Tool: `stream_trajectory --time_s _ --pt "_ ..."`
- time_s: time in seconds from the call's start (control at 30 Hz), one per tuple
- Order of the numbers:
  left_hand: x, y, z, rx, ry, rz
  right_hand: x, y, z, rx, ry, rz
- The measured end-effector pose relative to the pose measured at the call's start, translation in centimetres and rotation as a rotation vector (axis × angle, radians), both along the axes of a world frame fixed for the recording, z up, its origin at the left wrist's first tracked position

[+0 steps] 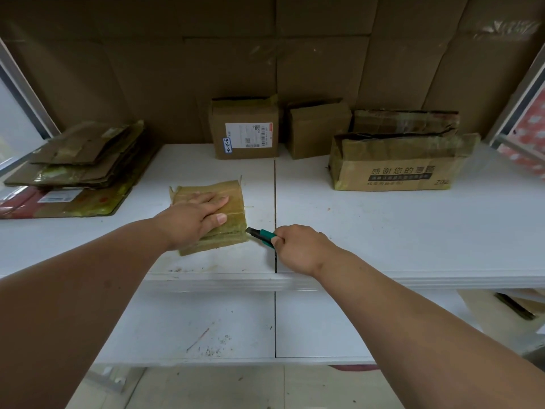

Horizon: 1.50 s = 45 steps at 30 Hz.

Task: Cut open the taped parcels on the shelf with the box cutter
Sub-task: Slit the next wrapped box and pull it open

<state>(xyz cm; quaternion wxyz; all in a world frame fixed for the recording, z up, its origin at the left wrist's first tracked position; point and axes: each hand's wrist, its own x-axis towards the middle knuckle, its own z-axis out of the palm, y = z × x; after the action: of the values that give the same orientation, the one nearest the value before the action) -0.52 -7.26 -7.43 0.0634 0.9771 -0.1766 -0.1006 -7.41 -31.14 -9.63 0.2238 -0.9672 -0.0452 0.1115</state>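
Observation:
A small flat parcel [233,199] wrapped in yellowish tape lies on the white shelf [383,231]. My left hand [194,216] presses flat on its top with straight fingers. My right hand [298,247] grips a green and black box cutter [261,236], whose tip touches the parcel's near right corner. At the back stand a labelled carton [244,128], a plain small carton [318,126] and a long printed carton [398,160] with its top flaps parted.
A pile of flattened cardboard [85,160] lies at the shelf's left on a red and yellow packet [59,205]. Another taped carton [407,121] sits behind the long one. Brown cardboard lines the back wall. A lower white shelf [236,329] juts out below.

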Motion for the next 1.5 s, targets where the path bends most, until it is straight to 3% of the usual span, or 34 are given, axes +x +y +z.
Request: stream_trajectory --time_s 0.13,0.27,0.4,0.53,0.73,0.9,1.1,1.23,1.37,1.5 --pt "-0.1 -0.3 0.2 0.006 0.013 -0.008 -0.4 0.2 0.3 -0.004 0.013 0.003" --pt "-0.3 0.8 1.2 -0.109 0.007 0.117 -0.6 0.5 0.4 -0.144 0.063 0.035" --pt "-0.5 0.9 1.3 -0.016 0.041 0.046 -0.3 -0.5 0.9 0.078 0.12 -0.052" --pt "-0.5 0.7 1.0 -0.019 0.017 0.03 -0.5 -0.3 0.8 0.29 0.04 -0.051" --pt "-0.6 0.7 1.0 -0.03 0.031 0.043 -0.1 0.8 0.4 0.189 -0.044 0.034" --pt "-0.6 0.5 1.1 -0.022 0.041 0.037 0.6 0.5 0.1 -0.077 -0.064 0.093" --pt "-0.5 0.4 0.9 0.001 0.056 0.018 0.5 0.9 -0.3 -0.147 -0.086 0.09" --pt "-0.5 0.7 1.1 -0.072 0.03 0.059 0.1 1.5 -0.5 -0.296 -0.054 0.147" --pt "-0.7 0.3 1.4 -0.042 0.047 0.04 0.9 1.1 -0.1 -0.245 -0.015 0.154" --pt "-1.0 0.2 1.8 -0.138 0.091 0.116 1.8 0.3 0.4 -0.098 0.063 0.1"
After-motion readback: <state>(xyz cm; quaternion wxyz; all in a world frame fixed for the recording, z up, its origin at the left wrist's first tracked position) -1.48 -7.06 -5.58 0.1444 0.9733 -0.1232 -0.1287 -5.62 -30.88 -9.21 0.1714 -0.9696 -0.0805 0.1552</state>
